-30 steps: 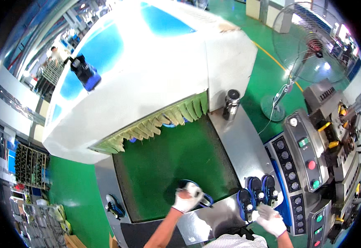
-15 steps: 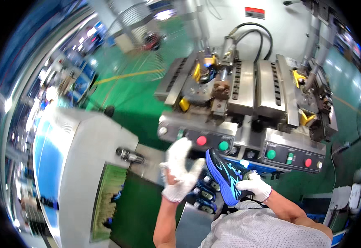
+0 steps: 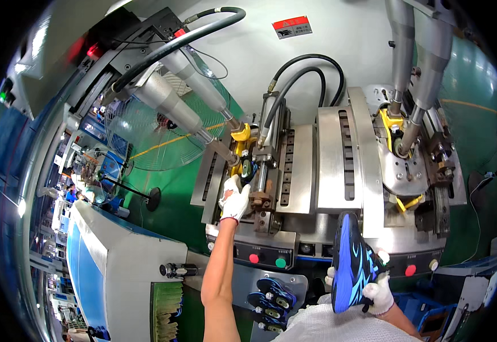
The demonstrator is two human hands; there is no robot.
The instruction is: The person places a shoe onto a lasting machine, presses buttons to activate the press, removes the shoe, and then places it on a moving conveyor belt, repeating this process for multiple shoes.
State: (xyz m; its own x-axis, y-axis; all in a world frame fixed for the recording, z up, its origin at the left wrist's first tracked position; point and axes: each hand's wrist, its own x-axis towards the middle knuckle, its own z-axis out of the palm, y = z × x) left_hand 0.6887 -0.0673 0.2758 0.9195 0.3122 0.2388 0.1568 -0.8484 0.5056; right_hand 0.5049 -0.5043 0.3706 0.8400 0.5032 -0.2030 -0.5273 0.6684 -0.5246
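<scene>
My right hand (image 3: 379,295), in a white glove, is closed round a black and blue sports shoe (image 3: 352,268). The shoe stands nearly upright, toe up, its blue sole turned left. My left hand (image 3: 234,199), gloved too, reaches forward to the left station of a steel press machine (image 3: 295,171). Its thumb and fingers look apart, next to a dark piece (image 3: 248,166) among yellow clamps (image 3: 240,133); whether they touch it I cannot tell. At the right station are more yellow clamps (image 3: 409,203) under two grey rods (image 3: 430,62).
Control panels with a red button (image 3: 253,258) and a green button (image 3: 281,262) run along the machine's front. Several dark shoe-shaped pieces (image 3: 271,302) lie on a metal tray below. A grey and blue cabinet (image 3: 129,256) stands left, a wire fan (image 3: 146,134) behind it.
My left hand has moved forward from beside the shoe to the left station. My right hand keeps the shoe, now more upright and farther right. The view has shifted closer to the machine.
</scene>
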